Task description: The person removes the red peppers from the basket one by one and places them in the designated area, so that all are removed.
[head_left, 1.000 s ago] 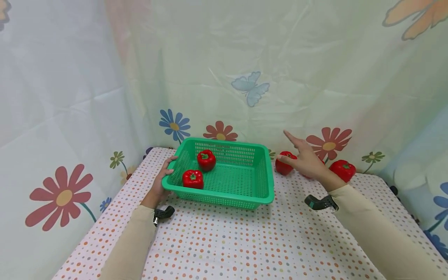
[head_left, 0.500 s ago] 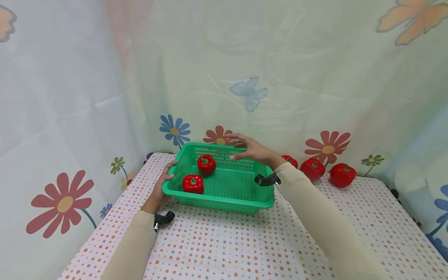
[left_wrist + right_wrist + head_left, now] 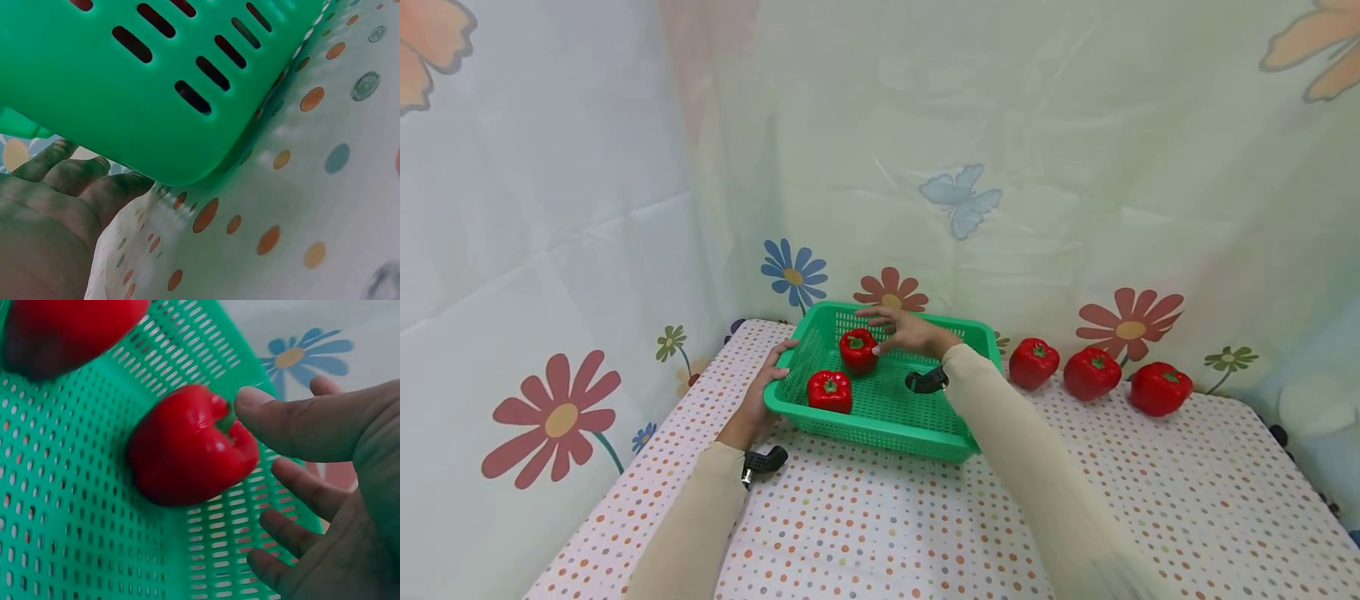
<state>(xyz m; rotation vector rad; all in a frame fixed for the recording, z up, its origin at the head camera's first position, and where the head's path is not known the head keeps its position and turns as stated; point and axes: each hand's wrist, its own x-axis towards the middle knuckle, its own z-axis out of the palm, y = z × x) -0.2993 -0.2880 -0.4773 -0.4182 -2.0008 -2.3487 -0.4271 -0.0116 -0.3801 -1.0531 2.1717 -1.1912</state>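
A green plastic basket (image 3: 880, 433) stands on the table with two red bell peppers inside. My left hand (image 3: 760, 392) rests against the basket's left rim; in the left wrist view its fingers (image 3: 112, 190) lie loosely against the basket wall. Over the basket is my right hand (image 3: 912, 332), holding nothing, its thumb and fingers spread beside the rear bell pepper (image 3: 859, 357). In the right wrist view the thumb comes close to that pepper's green stem; whether they touch I cannot tell. The other bell pepper (image 3: 830, 392) sits nearer the basket's front left.
Right of the basket, three more red bell peppers stand in a row: the left one (image 3: 1033, 364), the middle one (image 3: 1092, 374) and the right one (image 3: 1161, 389). A dotted cloth (image 3: 850, 533) covers the table. Flowered curtains (image 3: 850, 125) hang behind and at the sides.
My right hand has moved left, from in front of the peppers on the right to over the basket near the rear pepper. The left hand stays at the rim. The head view has shifted slightly.
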